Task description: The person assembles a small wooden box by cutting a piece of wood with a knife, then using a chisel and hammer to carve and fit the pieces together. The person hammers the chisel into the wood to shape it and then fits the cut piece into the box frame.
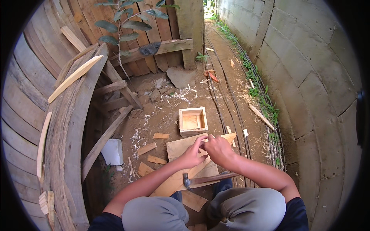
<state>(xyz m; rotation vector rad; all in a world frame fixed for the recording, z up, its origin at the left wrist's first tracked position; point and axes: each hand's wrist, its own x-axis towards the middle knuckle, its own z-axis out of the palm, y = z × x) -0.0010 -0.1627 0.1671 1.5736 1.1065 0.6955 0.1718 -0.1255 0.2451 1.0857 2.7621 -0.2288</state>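
My left hand (192, 153) and my right hand (220, 149) meet in front of me, above some flat wooden boards (175, 148). The left fingers are curled, their tips against the right hand. My right hand is closed, its back toward me. Whatever the fingers pinch is too small or hidden to make out. Just nearer than the hands, a claw hammer (210, 178) with a wooden handle lies across the boards, its metal head to the left. Beyond the hands stands a small open-topped wooden box (193, 134) on the dirt.
Wood offcuts (147, 148) and shavings litter the ground. A rough plank bench (71, 142) with slanted legs runs along the left. Dark cables or pipes (231, 92) run lengthwise beside the block wall (308, 96) on the right. A pale slab (112, 152) lies by the bench.
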